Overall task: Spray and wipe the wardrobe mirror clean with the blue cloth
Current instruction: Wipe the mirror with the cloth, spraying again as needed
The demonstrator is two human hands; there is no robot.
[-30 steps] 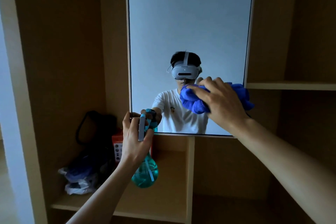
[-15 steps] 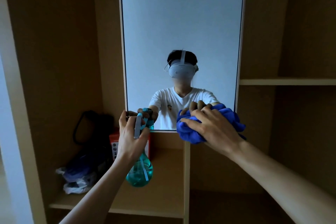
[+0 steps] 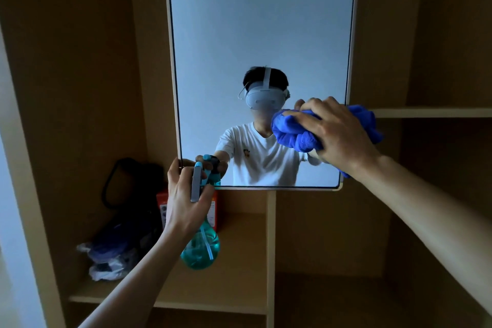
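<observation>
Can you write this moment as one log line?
phase: wipe | right hand: grips blue cloth against mirror, lower right | left hand: holds spray bottle

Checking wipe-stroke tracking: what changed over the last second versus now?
The right hand, gripping the bunched blue cloth, wiped down to the bottom edge of the mirror, then back up and right. It now sits at the right edge, level with the shelf. Nothing was taken or let go. The left hand still holds the spray bottle by the lower left corner.
</observation>
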